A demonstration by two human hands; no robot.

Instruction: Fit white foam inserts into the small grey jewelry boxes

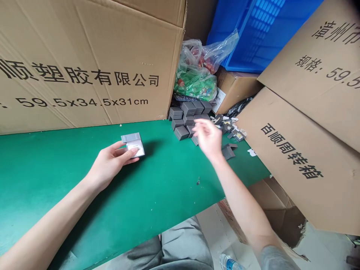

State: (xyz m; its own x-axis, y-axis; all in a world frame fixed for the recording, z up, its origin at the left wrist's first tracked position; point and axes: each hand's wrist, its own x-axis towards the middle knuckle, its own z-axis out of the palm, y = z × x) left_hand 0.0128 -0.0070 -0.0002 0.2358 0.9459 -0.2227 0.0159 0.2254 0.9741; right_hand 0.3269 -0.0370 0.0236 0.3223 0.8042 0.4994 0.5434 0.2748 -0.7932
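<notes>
The left hand [110, 165] is closed around a small jewellery box [134, 147], with the thumb across its white front and the fingers curled beneath it. The box's grey lid [131, 137] stands open, and the box is held just above the green surface [157, 180], close to the person's body and apart from the clutter. That position seems to give the hand a clear, steady space in which to handle it. What lies inside the box is too small to make out.

The right hand [206, 139] is open, with its fingers loosely spread and slightly blurred. It holds nothing that can be seen and hangs just over a cluster of dark grey boxes [181, 122]. These are stacked and grouped at the back edge of the surface, against a large cardboard carton [84, 63], which appears to keep them out of the working area. To their right lies a heap of loose grey and white box pieces [230, 127], with a single grey piece [228, 151] sitting apart, just beyond the right hand.

Behind the heap are a clear plastic bag [194, 71] of colourful items and a blue plastic crate [253, 33]. Flattened cardboard sheets [298, 150] lean in from the right, and a water bottle [229, 262] stands on the floor below.
</notes>
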